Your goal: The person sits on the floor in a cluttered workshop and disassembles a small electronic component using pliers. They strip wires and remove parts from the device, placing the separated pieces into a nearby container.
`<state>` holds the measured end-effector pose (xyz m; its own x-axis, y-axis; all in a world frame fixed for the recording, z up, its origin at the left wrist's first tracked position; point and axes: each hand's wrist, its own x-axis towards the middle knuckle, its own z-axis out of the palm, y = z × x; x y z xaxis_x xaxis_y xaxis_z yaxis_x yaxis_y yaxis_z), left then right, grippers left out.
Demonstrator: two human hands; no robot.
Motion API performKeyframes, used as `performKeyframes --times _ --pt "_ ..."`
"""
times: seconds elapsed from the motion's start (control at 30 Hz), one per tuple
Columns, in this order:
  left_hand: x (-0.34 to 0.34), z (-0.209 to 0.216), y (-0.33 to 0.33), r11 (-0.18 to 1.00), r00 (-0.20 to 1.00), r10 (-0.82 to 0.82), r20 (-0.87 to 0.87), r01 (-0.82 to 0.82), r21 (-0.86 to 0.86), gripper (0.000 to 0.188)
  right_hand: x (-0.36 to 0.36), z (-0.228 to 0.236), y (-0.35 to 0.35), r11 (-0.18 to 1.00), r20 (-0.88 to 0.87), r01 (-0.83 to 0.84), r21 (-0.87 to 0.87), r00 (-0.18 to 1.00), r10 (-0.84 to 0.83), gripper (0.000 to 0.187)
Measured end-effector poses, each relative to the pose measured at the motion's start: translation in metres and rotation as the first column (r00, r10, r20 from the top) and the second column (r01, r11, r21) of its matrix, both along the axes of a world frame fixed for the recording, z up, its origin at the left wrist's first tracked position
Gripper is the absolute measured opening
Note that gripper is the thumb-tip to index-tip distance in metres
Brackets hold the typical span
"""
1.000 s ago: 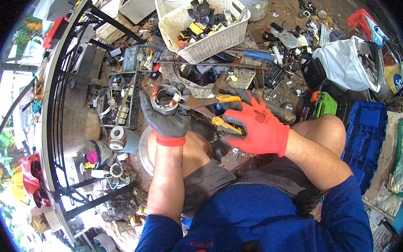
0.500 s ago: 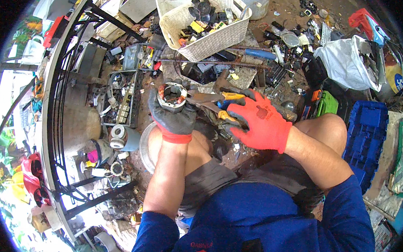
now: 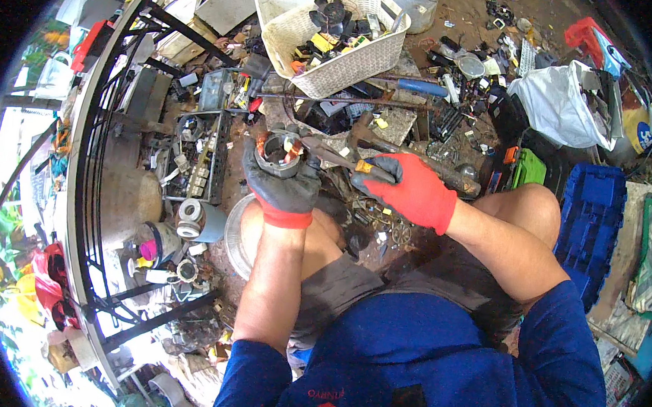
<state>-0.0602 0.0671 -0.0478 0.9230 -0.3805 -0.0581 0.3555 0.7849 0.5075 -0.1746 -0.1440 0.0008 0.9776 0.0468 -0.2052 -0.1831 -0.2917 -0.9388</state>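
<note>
My left hand (image 3: 282, 190), in a black-palmed red glove, is wrapped round a ring-shaped metal motor stator (image 3: 277, 166) with copper windings (image 3: 293, 148) showing inside its rim. In my right hand (image 3: 415, 188), gloved alike, are long metal pliers with yellow grips (image 3: 373, 171); the fingers are closed over the handles. The pliers' jaws (image 3: 320, 150) point left and reach the stator's right edge, by the copper. Whether the jaws grip the wire is too small to tell. Both hands are above my bent legs.
A hammer (image 3: 389, 144) lies just beyond my right hand. Farther off stands a cream basket (image 3: 334, 68) of scrap parts. A grey crate (image 3: 198, 158) of small parts sits left, beside a black metal rack (image 3: 105, 153). At right are a white sack (image 3: 560, 106) and a blue plastic case (image 3: 589, 227).
The pliers' spread handles have been squeezed together. My right hand has turned and shifted slightly left and down. In my left hand, the stator is tilted a little differently, showing more copper.
</note>
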Motion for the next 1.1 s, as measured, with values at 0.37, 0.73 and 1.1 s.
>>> performKeyframes --times 0.37,0.73,1.1 --pt "-0.006 0.022 0.001 0.993 0.966 0.11 -0.233 -0.096 0.071 0.05 -0.002 -0.039 -0.011 0.967 0.076 -0.083 0.239 0.995 0.067 0.061" --pt "-0.011 0.011 -0.013 0.922 0.914 -0.26 -0.312 0.331 0.201 0.056 0.01 -0.01 -0.009 0.98 0.425 -0.007 0.201 0.902 -0.081 0.05" --pt "-0.028 0.018 -0.032 0.833 0.873 -0.381 -0.304 0.467 0.295 0.056 0.005 -0.031 -0.006 0.986 0.515 0.151 -0.07 0.852 -0.094 0.047"
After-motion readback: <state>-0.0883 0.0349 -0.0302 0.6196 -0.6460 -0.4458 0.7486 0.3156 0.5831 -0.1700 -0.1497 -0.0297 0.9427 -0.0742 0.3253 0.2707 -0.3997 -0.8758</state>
